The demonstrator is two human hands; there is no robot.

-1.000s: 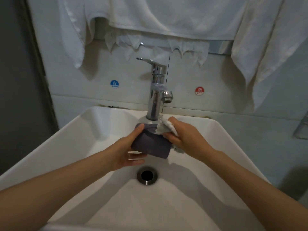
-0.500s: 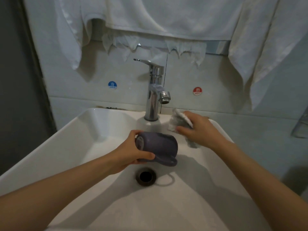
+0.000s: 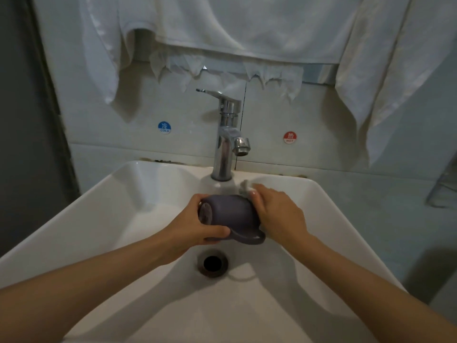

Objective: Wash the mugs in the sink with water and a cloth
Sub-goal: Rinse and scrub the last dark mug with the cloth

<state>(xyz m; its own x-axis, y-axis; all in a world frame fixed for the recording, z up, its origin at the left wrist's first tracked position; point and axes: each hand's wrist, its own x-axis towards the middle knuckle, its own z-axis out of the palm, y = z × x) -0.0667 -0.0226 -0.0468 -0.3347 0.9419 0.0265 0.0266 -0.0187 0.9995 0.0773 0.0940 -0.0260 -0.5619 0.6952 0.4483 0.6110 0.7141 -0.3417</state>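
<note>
A dark purple mug [image 3: 231, 211] lies on its side above the white sink [image 3: 329, 219], base toward the left and handle hanging down. My left hand [image 3: 195, 226] grips it round the base end. My right hand [image 3: 279, 214] covers the mug's open end and holds a white cloth [image 3: 244, 188], of which only a corner shows above the fingers. The mouth of the mug is hidden behind that hand.
A chrome tap [image 3: 226, 139] stands at the back of the basin, no water visible from its spout. The drain [image 3: 212, 263] sits below the mug. White towels [image 3: 247, 26] hang on the wall above. Blue cold sticker [image 3: 164, 127] and red hot sticker [image 3: 289, 137] flank the tap.
My right hand with the cloth had pulled away to the right of the mug, then came back against its open end. The mug turned so its handle hangs down.
</note>
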